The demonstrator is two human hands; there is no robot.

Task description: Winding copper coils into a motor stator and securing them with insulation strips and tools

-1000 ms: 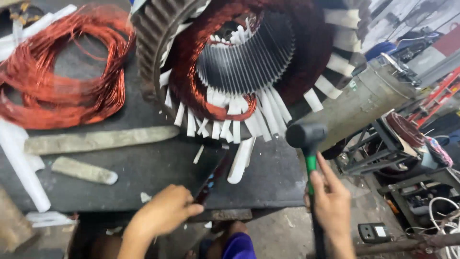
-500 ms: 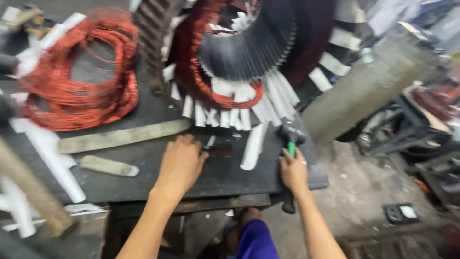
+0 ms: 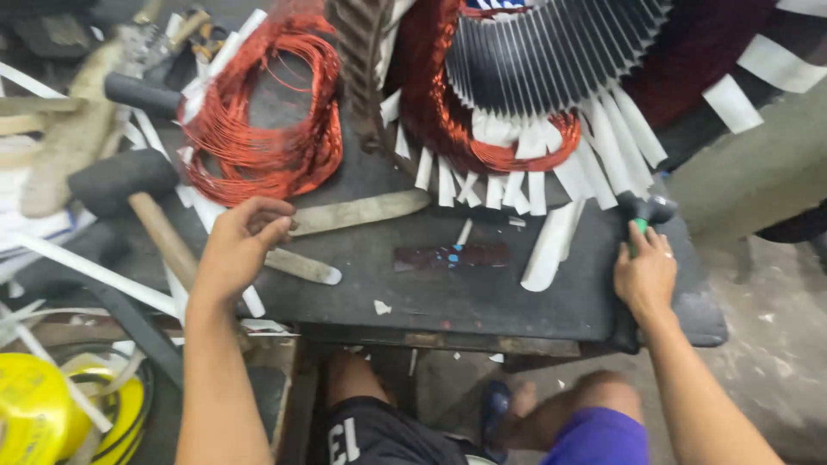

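Touching fingers: wooden stick (flat).

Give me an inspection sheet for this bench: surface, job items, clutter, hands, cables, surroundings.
Surface: dark bench, paper scraps.
Job's things: stator with copper windings and white slot papers; flat stick; hammer.
Clutter: loose copper coil, mallet, dark strip, second stick.
Hands: left hand touching the flat stick; right hand gripping the hammer handle.
Cables: yellow reel below left.
Surroundings: concrete floor.
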